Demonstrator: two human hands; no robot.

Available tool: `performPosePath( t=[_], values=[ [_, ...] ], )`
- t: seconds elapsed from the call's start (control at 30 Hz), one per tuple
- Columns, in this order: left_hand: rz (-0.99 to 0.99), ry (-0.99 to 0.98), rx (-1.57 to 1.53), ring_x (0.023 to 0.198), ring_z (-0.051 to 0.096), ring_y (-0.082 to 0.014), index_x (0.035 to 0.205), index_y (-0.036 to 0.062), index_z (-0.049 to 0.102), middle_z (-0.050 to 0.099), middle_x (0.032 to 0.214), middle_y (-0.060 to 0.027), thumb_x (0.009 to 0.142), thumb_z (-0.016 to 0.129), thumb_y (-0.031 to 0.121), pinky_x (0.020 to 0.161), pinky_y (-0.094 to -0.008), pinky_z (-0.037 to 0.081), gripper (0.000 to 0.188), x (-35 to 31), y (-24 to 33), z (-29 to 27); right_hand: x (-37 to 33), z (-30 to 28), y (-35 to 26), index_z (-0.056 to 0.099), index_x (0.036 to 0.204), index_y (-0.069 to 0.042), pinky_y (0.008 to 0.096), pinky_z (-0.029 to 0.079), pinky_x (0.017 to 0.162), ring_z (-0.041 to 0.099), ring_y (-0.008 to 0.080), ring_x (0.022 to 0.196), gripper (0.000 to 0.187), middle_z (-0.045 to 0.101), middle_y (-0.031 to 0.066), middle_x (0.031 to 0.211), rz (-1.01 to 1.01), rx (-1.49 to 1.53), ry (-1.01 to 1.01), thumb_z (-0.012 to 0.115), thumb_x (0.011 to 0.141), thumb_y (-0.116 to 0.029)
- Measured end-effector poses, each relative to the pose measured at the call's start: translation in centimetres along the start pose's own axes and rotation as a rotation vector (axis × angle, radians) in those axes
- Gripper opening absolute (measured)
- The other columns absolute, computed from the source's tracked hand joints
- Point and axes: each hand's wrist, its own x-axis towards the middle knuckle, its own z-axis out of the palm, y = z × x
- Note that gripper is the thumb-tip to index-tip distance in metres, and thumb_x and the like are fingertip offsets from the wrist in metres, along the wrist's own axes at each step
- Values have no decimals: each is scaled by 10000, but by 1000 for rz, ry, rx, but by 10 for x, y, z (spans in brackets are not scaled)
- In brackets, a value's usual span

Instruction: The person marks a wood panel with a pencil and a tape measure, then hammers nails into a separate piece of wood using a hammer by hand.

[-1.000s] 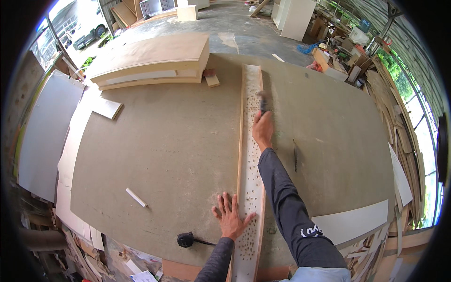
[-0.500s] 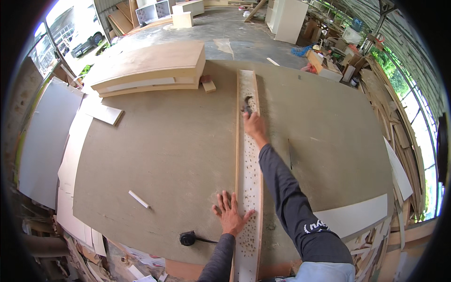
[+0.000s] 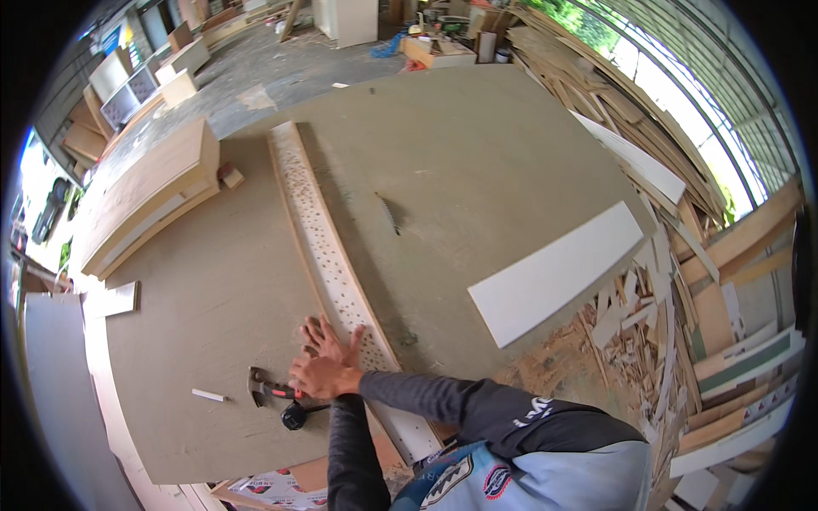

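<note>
A long narrow panel [image 3: 315,230], white with many brown specks and raised wood-coloured edges, lies across the worktable. My left hand [image 3: 339,342] rests on its near part with fingers spread. My right forearm crosses over the left wrist. Just left of the panel, my right hand [image 3: 319,377] is closed around the end of a hammer [image 3: 271,389] with a red and black handle. The hammer's head lies low over the table; part of its handle is hidden under my fingers. A black tape measure [image 3: 293,416] sits close below it.
The brown worktable [image 3: 477,153] also carries a small white stick [image 3: 209,395], a large wooden box-shaped piece [image 3: 153,196] at the left, a white board [image 3: 554,277] at the right and a thin dark object [image 3: 389,213]. Scrap wood [image 3: 630,324] is heaped beyond its right edge.
The view has turned to the right. My right hand has come back from the panel's far part to beside my left hand, bringing the hammer to the table's left side. My left hand stays on the panel.
</note>
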Motion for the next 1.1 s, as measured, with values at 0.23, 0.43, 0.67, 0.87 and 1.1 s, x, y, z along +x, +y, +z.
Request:
performPosePath(
  t=[0.23,0.43,0.67,0.87,1.1],
  values=[
    [-14,70,-52,1435,226,-369,1457,50,374,325,1524,-187,747,692,626,1143,-578,109,968,4,-7,4,-177,-147,85,633,968,-5,371,503,671,632,269,741,213,650,147,885,339,207,496,551,969,-202],
    [120,86,-369,1238,447,-377,1273,-1,517,510,1290,-202,787,726,241,1038,-468,352,581,-54,62,-12,-436,-222,214,652,907,-18,364,493,658,612,227,650,236,661,104,754,1100,41,1226,593,902,-246],
    [283,-193,-406,1301,396,-374,1343,20,465,449,1378,-198,742,797,303,1077,-495,318,743,-98,211,70,-576,-317,340,635,878,-20,310,458,514,585,163,615,247,624,59,747,1389,508,1669,610,870,-265],
    [149,-267,32,1370,276,-387,1454,37,352,336,1473,-192,581,885,455,1112,-534,248,1106,-89,289,90,-595,-422,424,544,777,-91,291,370,432,488,128,513,247,498,23,661,1266,572,1717,657,863,-294],
    [61,-212,-63,1263,374,-360,1378,0,444,419,1342,-160,536,918,326,1075,-461,331,1020,-97,293,95,-654,-501,537,683,1041,-19,350,488,678,603,195,771,402,660,71,919,1243,498,1667,703,833,-362]
  ],
)
